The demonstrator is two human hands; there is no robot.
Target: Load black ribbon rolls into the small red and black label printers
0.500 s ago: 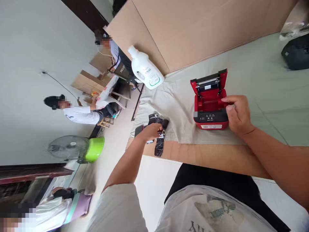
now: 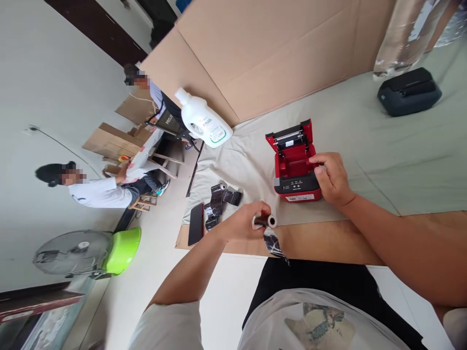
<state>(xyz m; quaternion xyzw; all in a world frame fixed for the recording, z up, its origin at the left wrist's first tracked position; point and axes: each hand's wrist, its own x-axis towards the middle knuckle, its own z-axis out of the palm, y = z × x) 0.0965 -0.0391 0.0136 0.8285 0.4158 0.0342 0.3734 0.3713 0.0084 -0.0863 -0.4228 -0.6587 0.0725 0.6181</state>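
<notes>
My left hand (image 2: 251, 219) is closed around a small dark roll with a pale hollow core (image 2: 270, 221), and a creased black-and-white strip (image 2: 274, 244) hangs loose from it. The roll is over the table's front edge, left of a red and black label printer (image 2: 298, 189). This printer stands with its lid (image 2: 292, 138) raised and its red inner bay showing. On the printer's right rim, the thumb and fingers of my right hand (image 2: 333, 180) are closed. More black strip with another small roll (image 2: 216, 198) lies on the cloth to the left.
A dark phone (image 2: 196, 224) lies at the table's left end. A white jug (image 2: 204, 119) stands by the cardboard wall (image 2: 273, 53). A dark case (image 2: 409, 92) sits at the far right. Two people sit beyond the table, near a fan (image 2: 73, 253) and a green tub (image 2: 124, 250).
My left hand has lifted the roll and its trailing strip from the pile and brought it right, towards the printer. My right hand stays on the printer. The camera view has shifted.
</notes>
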